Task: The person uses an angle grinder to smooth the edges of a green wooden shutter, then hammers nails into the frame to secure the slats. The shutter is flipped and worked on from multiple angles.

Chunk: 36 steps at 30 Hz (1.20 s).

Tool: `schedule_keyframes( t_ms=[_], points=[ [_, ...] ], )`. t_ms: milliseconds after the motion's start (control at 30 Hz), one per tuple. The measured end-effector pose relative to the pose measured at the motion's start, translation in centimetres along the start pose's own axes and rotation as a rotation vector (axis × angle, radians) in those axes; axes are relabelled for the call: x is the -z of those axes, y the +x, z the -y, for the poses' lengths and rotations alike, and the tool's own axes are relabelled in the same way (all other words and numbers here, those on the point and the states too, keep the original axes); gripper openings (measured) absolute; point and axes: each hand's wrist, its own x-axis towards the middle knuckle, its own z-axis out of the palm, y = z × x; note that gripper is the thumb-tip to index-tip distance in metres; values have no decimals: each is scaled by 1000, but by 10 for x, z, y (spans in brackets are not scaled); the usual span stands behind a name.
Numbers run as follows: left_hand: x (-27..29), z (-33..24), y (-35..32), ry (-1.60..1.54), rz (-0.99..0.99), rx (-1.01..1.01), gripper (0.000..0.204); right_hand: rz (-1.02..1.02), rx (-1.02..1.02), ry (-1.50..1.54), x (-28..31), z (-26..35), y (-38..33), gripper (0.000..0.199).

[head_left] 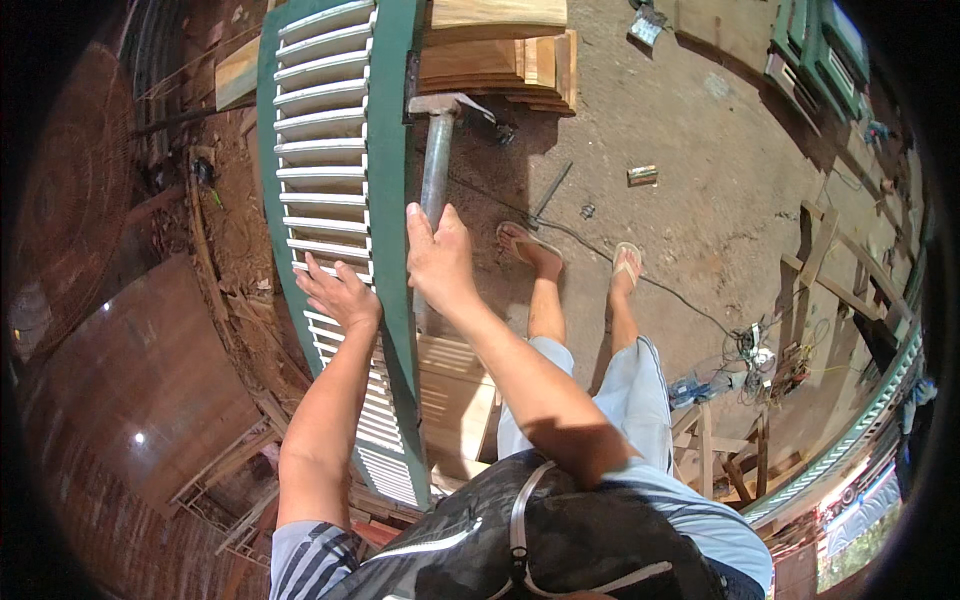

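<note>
Stretching along the person's left side, the louvred panel (392,150) seems likely to be heavy and awkward, stiff along its green frame but more fragile across its thin white slats (322,172); lifting would best be done by both long edges. On the slats rests the left hand (342,295), palm down with fingers spread; whether a fingertip hooks a slat cannot be told. Just to its right, the right hand (440,258) is closed around the hammer (436,165), its head pointing away from the person. The grey handle looks rigid, perhaps slick, and head-heavy, so a lower hold should swing harder and a higher one steer better. Farther right lie stacked boards (490,62), partly beneath the panel.
</note>
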Motion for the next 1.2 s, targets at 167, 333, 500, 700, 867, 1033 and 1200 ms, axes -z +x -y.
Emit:
schedule_keyframes(
  t_ms=[167,333,500,700,867,1033,1200],
  points=[
    [-1,1,-3,36,15,38,69,-242,-43,292,15,42,-10,37],
    [0,0,-1,5,12,16,67,-2,-61,-11,13,9,-3,48],
    [2,-2,-1,29,20,18,67,-253,18,136,5,31,-10,37],
    [-1,12,-3,35,32,33,68,-143,-151,83,10,36,-19,42],
    [4,-7,0,-14,26,5,68,-193,134,-261,-10,-13,1,46],
    [0,9,1,37,5,9,68,-250,34,54,20,22,11,41],
    [0,-4,5,16,5,-2,67,-366,303,-77,-7,4,48,37]
  ],
)
